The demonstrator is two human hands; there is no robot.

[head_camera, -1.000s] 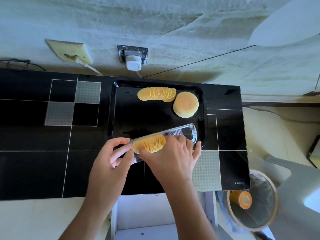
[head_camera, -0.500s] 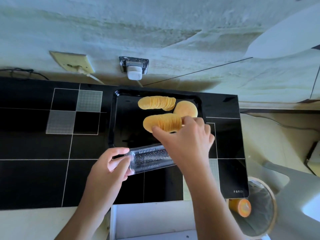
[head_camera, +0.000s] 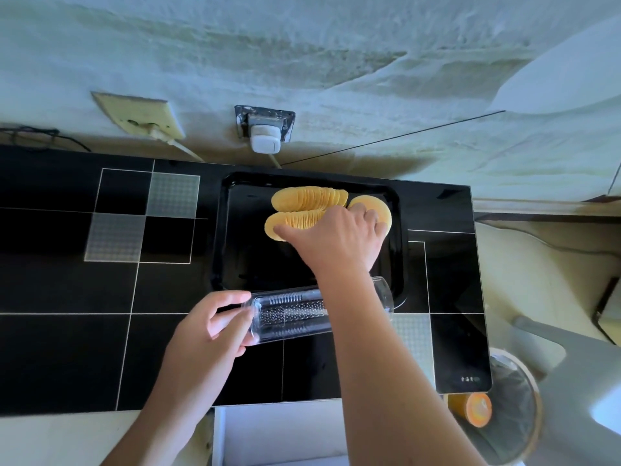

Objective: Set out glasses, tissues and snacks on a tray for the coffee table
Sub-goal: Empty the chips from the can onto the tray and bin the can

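A black tray lies on the glossy black table top. Inside it, at the back, a row of yellow crisps lies on its side, with a round flat yellow piece to its right. My right hand reaches over the tray, fingers closed on a second stack of crisps set just in front of the first row. My left hand grips the left end of a clear plastic crisp sleeve lying sideways across the tray's front edge; my right forearm hides its middle.
The black table with white lines stretches left. A wall with a socket and white plug stands right behind the tray. A bin holding an orange crisp can sits on the floor at the lower right. A white box is below the table edge.
My right hand lifted the stack of crisps out of the clear sleeve and carried it back onto the tray, beside the first row. My left hand kept holding the emptied sleeve.
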